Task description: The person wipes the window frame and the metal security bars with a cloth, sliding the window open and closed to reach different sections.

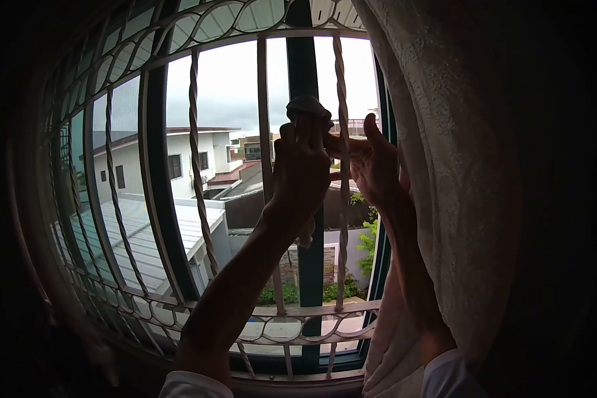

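My left hand [300, 166] is raised between the bars of the window grille, its fingers closed on a greyish cloth [308, 105]. The cloth bunches over the fingertips against the dark green window frame post [304, 66], and a loose end shows below the wrist. To the right, my right hand [376, 166] reaches around a twisted grille bar [343, 219], thumb up and fingers stretched toward the left hand. Nothing shows in its grasp; its fingertips are partly hidden behind the bar and the left hand.
A pale metal grille [202, 179] with scrolled bands crosses the window. A light textured curtain [444, 166] hangs close beside my right arm. Sliding glass panes [116, 119] stand at the left. Outside are a white house [192, 156], a metal roof [146, 225] and green plants [367, 249].
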`<act>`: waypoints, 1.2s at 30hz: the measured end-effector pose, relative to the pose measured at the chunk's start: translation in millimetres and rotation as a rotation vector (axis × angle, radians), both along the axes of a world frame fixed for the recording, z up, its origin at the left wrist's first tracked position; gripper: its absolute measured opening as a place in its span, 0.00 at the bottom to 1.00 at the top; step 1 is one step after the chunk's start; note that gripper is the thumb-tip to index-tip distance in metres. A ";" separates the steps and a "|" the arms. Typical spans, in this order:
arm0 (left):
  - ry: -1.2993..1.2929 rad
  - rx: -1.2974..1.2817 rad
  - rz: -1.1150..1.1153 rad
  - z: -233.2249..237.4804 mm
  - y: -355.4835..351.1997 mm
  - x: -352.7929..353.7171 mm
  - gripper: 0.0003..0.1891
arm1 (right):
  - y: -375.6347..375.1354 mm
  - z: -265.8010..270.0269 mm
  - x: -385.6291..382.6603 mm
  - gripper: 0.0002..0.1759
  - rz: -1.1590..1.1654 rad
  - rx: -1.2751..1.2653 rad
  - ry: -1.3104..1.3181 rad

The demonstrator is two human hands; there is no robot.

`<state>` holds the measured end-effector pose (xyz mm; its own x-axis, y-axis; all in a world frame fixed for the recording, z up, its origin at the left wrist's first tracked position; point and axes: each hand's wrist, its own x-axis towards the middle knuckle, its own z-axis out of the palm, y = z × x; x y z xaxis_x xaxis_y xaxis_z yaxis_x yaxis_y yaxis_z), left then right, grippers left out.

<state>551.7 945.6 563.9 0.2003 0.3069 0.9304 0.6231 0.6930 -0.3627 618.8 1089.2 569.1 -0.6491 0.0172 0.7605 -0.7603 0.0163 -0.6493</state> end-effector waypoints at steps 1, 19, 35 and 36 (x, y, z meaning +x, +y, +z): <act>0.052 0.031 0.035 9.2 0.9 -1.4 0.24 | -0.4 -0.8 -0.7 0.48 0.012 -0.001 0.015; 0.074 0.063 -0.337 64.5 4.3 -18.6 0.29 | -1.1 0.6 -2.5 0.54 -0.064 0.002 0.012; -1.434 0.787 -1.750 -253.6 -211.5 87.1 0.21 | -154.9 -158.9 73.9 0.20 -0.465 0.493 0.488; -1.505 0.822 -1.780 -271.6 -217.3 85.6 0.20 | -168.9 -177.1 60.4 0.27 -0.362 0.482 0.278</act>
